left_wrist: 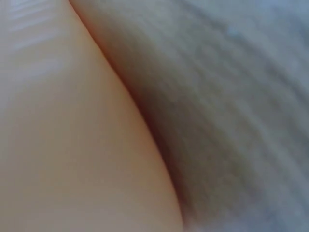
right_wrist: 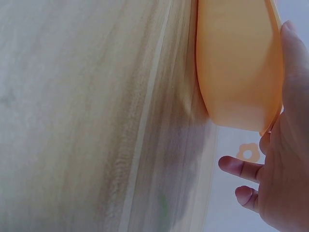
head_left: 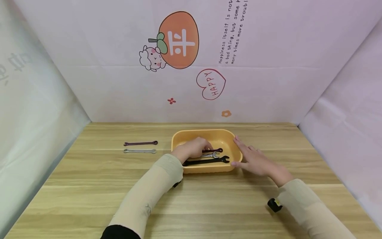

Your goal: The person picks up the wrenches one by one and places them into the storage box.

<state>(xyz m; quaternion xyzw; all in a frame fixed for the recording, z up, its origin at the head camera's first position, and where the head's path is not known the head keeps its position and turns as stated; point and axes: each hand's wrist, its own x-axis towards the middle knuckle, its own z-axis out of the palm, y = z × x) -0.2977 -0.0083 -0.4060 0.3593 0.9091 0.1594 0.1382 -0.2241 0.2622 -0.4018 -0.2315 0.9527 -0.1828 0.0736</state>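
A yellow-orange plastic tray (head_left: 206, 169) stands on the table with several wrenches in it. My left hand (head_left: 195, 147) reaches down into it, fingers curled at a dark purple wrench (head_left: 219, 150); the thumb is hidden. Beside that wrench lie a silver wrench (head_left: 215, 155) and a larger black open-end wrench (head_left: 206, 161). My right hand (head_left: 256, 161) rests against the tray's right end, thumb at the near rim and index finger at the far corner, the other fingers held out straight. In the left wrist view only the tray's blurred wall (left_wrist: 82, 125) shows beside the table.
Left of the tray, a purple wrench (head_left: 141, 143) and a silver wrench (head_left: 139, 151) lie parallel on the wood-grain table (head_left: 98, 186). A white printed backdrop (head_left: 119, 89) rises behind the table, with white sheets at both sides.
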